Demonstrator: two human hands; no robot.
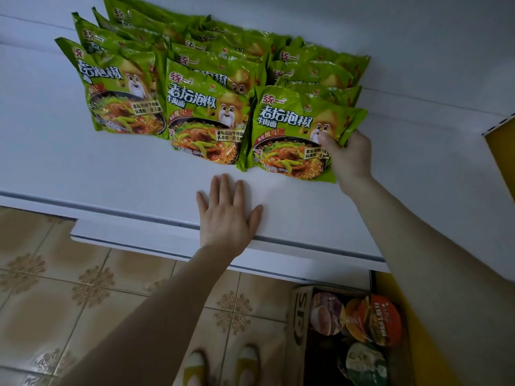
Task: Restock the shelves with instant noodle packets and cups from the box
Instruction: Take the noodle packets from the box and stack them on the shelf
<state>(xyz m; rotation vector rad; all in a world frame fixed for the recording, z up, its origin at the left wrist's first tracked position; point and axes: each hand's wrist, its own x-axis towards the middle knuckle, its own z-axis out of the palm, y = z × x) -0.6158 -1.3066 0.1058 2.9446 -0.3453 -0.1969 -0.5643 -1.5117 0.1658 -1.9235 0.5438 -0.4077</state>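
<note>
- The front-right noodle packet (pixel 289 135) lies face up on the shelf (pixel 111 168), at the near end of the right row, top edge pointing far.
- Its right edge is pinched by the right hand (pixel 351 154), the fingers (pixel 324 137) curled round it.
- The left hand (pixel 225 215) is laid flat on the shelf, fingers straight.
- Other packets (pixel 200 118) are overlapped behind and to the left; a box (pixel 299 324) of cups (pixel 362 319) is seen below, near right.

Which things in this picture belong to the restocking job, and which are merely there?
Job: green noodle packets, the front packet the right hand grips, noodle cups, cardboard box, white shelf under the flat left hand.
Not the job: tiled floor, shoes, yellow panel.
</note>
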